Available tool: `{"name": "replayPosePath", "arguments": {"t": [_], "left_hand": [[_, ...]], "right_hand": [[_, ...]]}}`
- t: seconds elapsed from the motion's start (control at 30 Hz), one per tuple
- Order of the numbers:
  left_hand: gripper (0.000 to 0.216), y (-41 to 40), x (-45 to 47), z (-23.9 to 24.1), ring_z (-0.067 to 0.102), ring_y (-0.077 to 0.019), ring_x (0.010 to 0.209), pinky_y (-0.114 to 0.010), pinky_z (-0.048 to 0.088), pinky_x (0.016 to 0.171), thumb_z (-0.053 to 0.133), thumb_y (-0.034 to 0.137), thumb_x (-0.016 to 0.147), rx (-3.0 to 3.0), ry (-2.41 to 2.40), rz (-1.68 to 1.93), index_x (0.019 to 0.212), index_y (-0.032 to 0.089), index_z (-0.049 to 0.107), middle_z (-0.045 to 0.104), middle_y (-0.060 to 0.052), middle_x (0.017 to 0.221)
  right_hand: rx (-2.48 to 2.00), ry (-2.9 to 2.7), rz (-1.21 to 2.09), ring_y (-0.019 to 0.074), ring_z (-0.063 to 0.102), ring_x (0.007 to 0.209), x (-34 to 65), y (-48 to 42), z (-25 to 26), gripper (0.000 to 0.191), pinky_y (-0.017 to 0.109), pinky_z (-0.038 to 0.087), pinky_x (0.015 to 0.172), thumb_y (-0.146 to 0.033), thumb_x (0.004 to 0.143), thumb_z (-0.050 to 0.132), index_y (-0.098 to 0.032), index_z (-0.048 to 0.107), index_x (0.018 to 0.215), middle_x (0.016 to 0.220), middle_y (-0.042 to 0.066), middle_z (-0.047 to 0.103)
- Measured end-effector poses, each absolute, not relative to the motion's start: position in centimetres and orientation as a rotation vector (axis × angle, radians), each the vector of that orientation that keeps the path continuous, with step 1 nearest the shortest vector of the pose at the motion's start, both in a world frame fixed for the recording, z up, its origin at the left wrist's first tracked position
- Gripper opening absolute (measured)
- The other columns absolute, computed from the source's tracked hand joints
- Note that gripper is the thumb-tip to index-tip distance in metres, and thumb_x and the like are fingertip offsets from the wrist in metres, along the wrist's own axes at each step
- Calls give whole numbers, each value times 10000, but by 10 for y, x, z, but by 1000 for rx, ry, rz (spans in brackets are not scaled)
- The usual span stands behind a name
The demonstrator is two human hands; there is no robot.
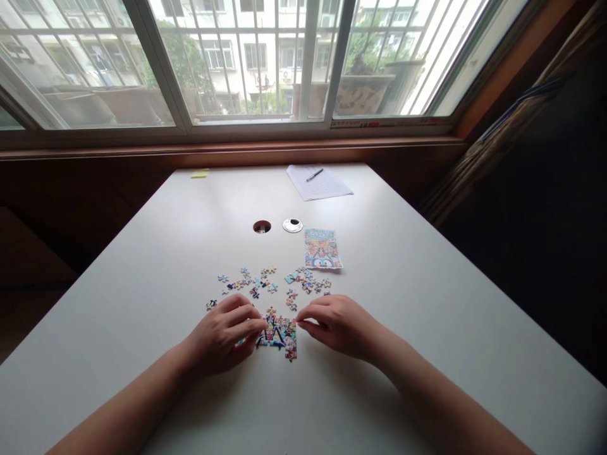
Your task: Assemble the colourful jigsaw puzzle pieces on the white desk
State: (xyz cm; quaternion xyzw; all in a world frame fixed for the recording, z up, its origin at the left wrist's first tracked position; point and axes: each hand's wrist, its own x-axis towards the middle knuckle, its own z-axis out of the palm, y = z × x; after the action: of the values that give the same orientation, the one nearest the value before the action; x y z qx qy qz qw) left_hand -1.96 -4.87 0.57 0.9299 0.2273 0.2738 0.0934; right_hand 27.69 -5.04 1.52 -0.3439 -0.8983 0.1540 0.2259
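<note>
A partly joined jigsaw puzzle (279, 333) lies flat on the white table (165, 253), showing dark blue pointed shapes among many small colourful figures. At its left edge my left hand (230, 332) rests with curled fingers, the fingertips holding the puzzle and covering part of that side. My right hand (334, 321) pinches with thumb and forefinger at the upper right edge, on a jigsaw piece mostly hidden by the fingertips. Just beyond the hands, loose jigsaw pieces (308, 283) are scattered in two loose groups.
A small picture sheet (323, 249) with a blue cartoon face lies behind the pieces. Farther back are a round cable hole (262, 227), its metal cover (293, 225), paper sheets (320, 183) with a pen (314, 175), and yellow strips (200, 173). A barred window borders the far side.
</note>
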Motion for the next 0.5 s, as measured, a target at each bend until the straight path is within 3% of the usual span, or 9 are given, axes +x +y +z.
{"name": "replayPosePath", "arguments": {"t": [0.5], "left_hand": [[324,-40,-30,6,573,-192,836,-357,500,786,594,53,871,2664,772,1000,1140,224,654,698,-50,912]], "right_hand": [[-926,-2386,432,128,633,647,286,-47,20,136,243,429,619,-229,954,600,-213,734,941,782,20,742]]}}
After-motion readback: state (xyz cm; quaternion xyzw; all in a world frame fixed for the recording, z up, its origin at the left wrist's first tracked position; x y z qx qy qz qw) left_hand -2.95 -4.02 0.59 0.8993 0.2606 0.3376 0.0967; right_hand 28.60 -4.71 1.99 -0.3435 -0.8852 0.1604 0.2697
